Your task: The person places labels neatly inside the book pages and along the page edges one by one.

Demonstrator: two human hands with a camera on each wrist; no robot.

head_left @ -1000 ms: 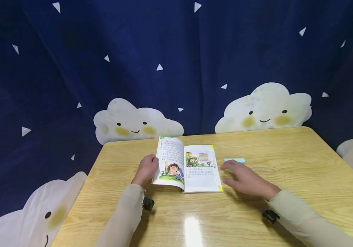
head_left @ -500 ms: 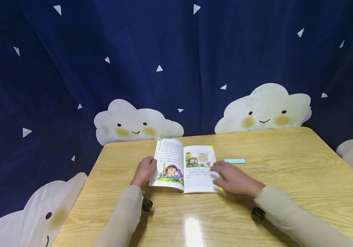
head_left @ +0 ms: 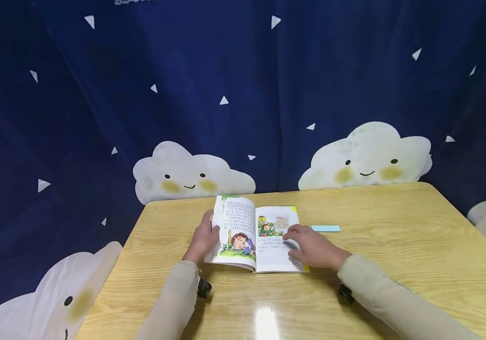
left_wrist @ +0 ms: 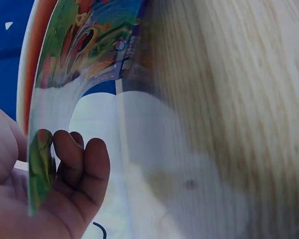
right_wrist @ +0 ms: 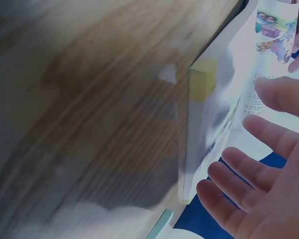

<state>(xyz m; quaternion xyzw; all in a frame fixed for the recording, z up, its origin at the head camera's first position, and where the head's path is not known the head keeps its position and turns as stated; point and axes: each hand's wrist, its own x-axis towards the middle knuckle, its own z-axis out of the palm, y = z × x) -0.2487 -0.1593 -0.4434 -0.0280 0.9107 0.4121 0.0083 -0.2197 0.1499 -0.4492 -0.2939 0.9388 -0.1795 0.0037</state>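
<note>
Illustrated book (head_left: 256, 243) lies open on the wooden table (head_left: 396, 226), its left side raised, its right side flat. Left hand (head_left: 203, 238) is clamped on the book's left edge, thumb on the page side, fingers curled behind. Right hand (head_left: 317, 248) is over the right page (head_left: 273, 259), fingers apart; contact cannot be determined. Pale blue strip (head_left: 326, 228) lies just beyond the right hand

The head view faces forward and down over the tabletop (head_left: 400, 236) from farther back; the wrist views look closely at the left hand (head_left: 202, 239) and right hand (head_left: 316, 248). All three share the open book (head_left: 249, 226).
</note>
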